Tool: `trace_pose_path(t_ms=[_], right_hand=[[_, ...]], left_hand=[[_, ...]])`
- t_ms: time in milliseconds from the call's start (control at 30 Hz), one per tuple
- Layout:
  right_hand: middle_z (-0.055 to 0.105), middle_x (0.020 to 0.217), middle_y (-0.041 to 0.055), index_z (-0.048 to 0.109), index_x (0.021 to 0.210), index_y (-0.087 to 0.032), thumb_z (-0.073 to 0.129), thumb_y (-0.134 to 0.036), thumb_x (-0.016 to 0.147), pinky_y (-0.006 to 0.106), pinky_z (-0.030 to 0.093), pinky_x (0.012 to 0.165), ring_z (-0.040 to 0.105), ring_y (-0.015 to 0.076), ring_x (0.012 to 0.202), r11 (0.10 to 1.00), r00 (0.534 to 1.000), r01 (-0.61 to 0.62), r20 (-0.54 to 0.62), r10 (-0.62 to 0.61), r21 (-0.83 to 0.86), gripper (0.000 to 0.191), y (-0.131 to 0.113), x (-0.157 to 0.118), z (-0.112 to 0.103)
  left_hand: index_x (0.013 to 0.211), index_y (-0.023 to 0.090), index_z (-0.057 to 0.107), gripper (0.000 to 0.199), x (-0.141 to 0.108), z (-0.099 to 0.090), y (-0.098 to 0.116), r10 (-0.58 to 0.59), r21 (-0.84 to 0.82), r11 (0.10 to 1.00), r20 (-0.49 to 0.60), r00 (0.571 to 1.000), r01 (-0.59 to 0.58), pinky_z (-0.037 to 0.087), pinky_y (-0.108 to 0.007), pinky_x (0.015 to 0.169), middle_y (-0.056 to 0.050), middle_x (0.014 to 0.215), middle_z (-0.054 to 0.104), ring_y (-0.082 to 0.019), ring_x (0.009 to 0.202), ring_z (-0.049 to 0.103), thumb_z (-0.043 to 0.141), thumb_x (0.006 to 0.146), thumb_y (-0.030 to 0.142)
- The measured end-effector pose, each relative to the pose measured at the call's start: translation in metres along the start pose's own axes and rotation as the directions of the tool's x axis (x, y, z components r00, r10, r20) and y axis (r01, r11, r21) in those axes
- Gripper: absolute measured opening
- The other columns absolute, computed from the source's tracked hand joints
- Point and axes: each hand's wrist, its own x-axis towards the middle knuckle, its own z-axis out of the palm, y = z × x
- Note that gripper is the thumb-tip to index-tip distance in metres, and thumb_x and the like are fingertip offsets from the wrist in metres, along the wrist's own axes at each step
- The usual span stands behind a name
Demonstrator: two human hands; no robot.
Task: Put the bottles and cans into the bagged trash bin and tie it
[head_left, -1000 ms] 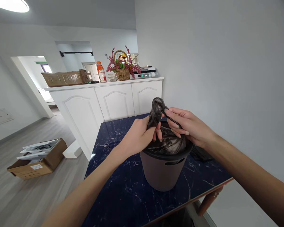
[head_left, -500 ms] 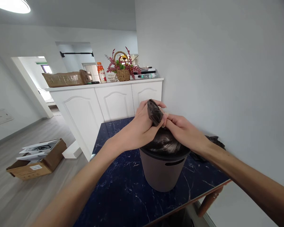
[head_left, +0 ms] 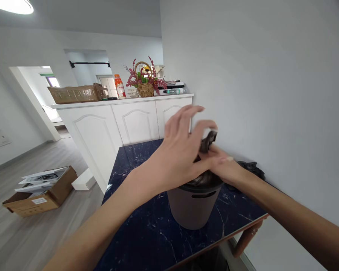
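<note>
A grey trash can (head_left: 192, 210) stands upright on the dark blue marbled table, with a slot below its rim. A black trash bag (head_left: 208, 141) lines it, its gathered top pulled up above the rim. My right hand (head_left: 219, 162) is closed around the bag's neck; its fingers are partly hidden behind the left hand. In front of it, my left hand (head_left: 180, 150) is open and slightly blurred, fingers apart and curved, with the thumb crossing over the right hand near the wrist.
The table (head_left: 141, 229) meets the wall on the right, where another crumpled black bag (head_left: 250, 169) lies. Behind is a white cabinet (head_left: 138, 120) with a flower basket (head_left: 145, 89), an orange-capped bottle (head_left: 119, 87) and a cardboard box (head_left: 73, 94). An open carton (head_left: 42, 199) is on the floor.
My left hand has come off the gathered bag top and opened its fingers. The bag top now leans to the right, beside the right hand. The view has shifted slightly.
</note>
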Motion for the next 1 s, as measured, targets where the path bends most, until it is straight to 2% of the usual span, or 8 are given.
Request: trace_pose_path(t_ms=[100, 200, 367, 500, 600, 800, 900, 1000], right_hand=[[0.079, 0.119, 0.0094, 0.075, 0.116, -0.026, 0.067, -0.069, 0.093, 0.042, 0.063, 0.090, 0.074, 0.0309, 0.110, 0.940, 0.965, -0.261, 0.032, 0.260, 0.221, 0.050, -0.008, 0.002, 0.000], [0.081, 0.110, 0.0104, 0.075, 0.121, -0.025, 0.068, -0.076, 0.090, 0.042, 0.065, 0.082, 0.077, 0.0303, 0.097, 0.883, 0.923, -0.374, 0.025, 0.383, 0.283, 0.061, -0.010, 0.006, 0.001], [0.082, 0.108, 0.0097, 0.073, 0.128, -0.027, 0.065, -0.079, 0.091, 0.045, 0.067, 0.087, 0.078, 0.0306, 0.096, 0.901, 0.934, -0.335, -0.025, 0.355, 0.274, 0.064, -0.004, 0.008, -0.005], [0.081, 0.105, 0.0097, 0.078, 0.116, -0.027, 0.068, -0.074, 0.092, 0.046, 0.065, 0.092, 0.076, 0.0302, 0.098, 0.937, 0.955, -0.295, 0.037, 0.293, 0.185, 0.054, -0.009, 0.003, -0.019], [0.078, 0.100, 0.0070, 0.078, 0.101, -0.027, 0.069, -0.067, 0.095, 0.043, 0.062, 0.091, 0.073, 0.0273, 0.095, 0.973, 0.961, -0.223, 0.181, 0.209, 0.060, 0.041, -0.015, 0.000, -0.033], [0.065, 0.079, 0.0010, 0.061, 0.077, -0.023, 0.061, -0.045, 0.103, 0.032, 0.050, 0.069, 0.060, 0.0181, 0.074, 0.969, 0.898, 0.120, 0.440, -0.013, -0.215, 0.034, -0.018, 0.000, -0.060], [0.072, 0.090, 0.0031, 0.066, 0.091, -0.024, 0.061, -0.023, 0.095, 0.032, 0.050, 0.075, 0.066, 0.0197, 0.082, 0.887, 0.897, 0.337, 0.392, -0.202, -0.315, 0.006, -0.015, -0.004, -0.064], [0.073, 0.088, 0.0009, 0.062, 0.107, -0.025, 0.058, -0.010, 0.083, 0.029, 0.050, 0.071, 0.068, 0.0183, 0.078, 0.811, 0.930, 0.359, 0.246, -0.272, -0.463, 0.029, -0.010, -0.009, -0.060]], left_hand=[[0.153, 0.024, 0.033, 0.095, -0.011, 0.004, -0.011, -0.216, -0.177, 0.963, -0.067, 0.974, 0.202, 0.039, -0.061, 0.124, -0.022, 0.159, 0.039, -0.042, 0.154, 0.035, 0.087, 0.080, 0.054], [0.160, 0.021, 0.018, 0.115, -0.018, 0.010, -0.025, -0.407, -0.355, 0.833, 0.126, 0.905, 0.424, 0.052, -0.057, 0.109, -0.023, 0.144, 0.052, -0.040, 0.137, 0.055, 0.091, 0.074, 0.050], [0.153, 0.017, 0.026, 0.096, -0.016, 0.022, -0.041, -0.452, -0.513, 0.643, 0.346, 0.822, 0.569, 0.056, -0.049, 0.096, -0.013, 0.116, 0.071, -0.033, 0.116, 0.068, 0.083, 0.081, 0.044], [0.123, 0.020, 0.059, 0.045, -0.010, 0.025, -0.047, -0.345, -0.518, 0.685, 0.388, 0.855, 0.512, 0.055, -0.043, 0.090, -0.010, 0.114, 0.074, -0.029, 0.105, 0.070, 0.074, 0.084, 0.036], [0.101, 0.020, 0.068, 0.018, -0.009, 0.027, -0.049, -0.284, -0.482, 0.737, 0.416, 0.864, 0.474, 0.053, -0.040, 0.085, -0.007, 0.105, 0.075, -0.026, 0.098, 0.070, 0.064, 0.089, 0.033], [0.091, 0.022, 0.067, 0.020, -0.009, 0.031, -0.052, -0.251, -0.454, 0.792, 0.365, 0.896, 0.407, 0.048, -0.033, 0.079, -0.006, 0.111, 0.069, -0.021, 0.094, 0.064, 0.051, 0.095, 0.032], [0.092, 0.022, 0.068, 0.023, -0.010, 0.031, -0.054, -0.284, -0.438, 0.780, 0.387, 0.877, 0.446, 0.045, -0.031, 0.075, -0.003, 0.101, 0.069, -0.019, 0.089, 0.063, 0.046, 0.097, 0.030], [0.091, 0.022, 0.066, 0.021, -0.011, 0.032, -0.054, -0.339, -0.421, 0.772, 0.361, 0.869, 0.476, 0.041, -0.030, 0.067, -0.001, 0.090, 0.066, -0.017, 0.079, 0.058, 0.047, 0.096, 0.028]])
